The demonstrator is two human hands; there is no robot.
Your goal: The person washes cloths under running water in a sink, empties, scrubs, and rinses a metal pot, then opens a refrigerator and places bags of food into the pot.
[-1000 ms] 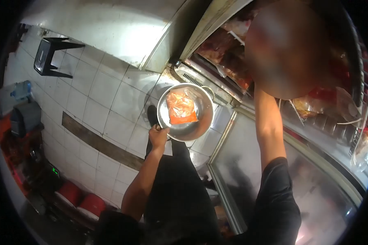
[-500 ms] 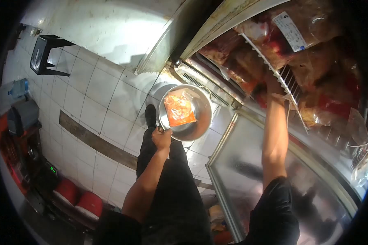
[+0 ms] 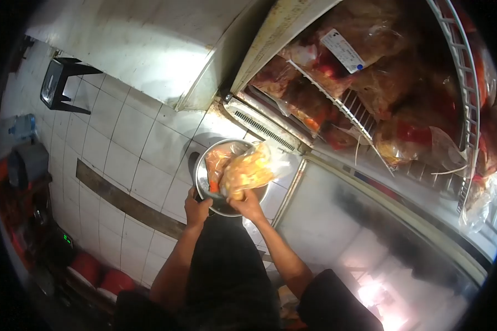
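My left hand [image 3: 197, 209] is closed on the handle side of a round metal pot [image 3: 224, 209], and the handle itself is mostly covered. Inside the pot lies a clear plastic bag of orange-red food [image 3: 217, 163]. My right hand [image 3: 247, 206] grips a clear plastic bag of yellowish food [image 3: 250, 171] by its near end. That bag is over the right part of the pot, with its loose plastic end reaching past the far right rim. What exactly the two bags contain I cannot make out.
To the right stands an open refrigerator with bagged meat [image 3: 389, 83] on wire shelves [image 3: 353, 110]. Its glass door [image 3: 337, 215] swings out beside my right arm. A black stool [image 3: 61, 83] and red-seated stools [image 3: 116, 281] stand left on the tiled floor [image 3: 121, 132].
My right hand has come out of the refrigerator, bringing the bag of yellowish food over the pot. My left hand still holds the pot, which appears slightly lower and further left in view.
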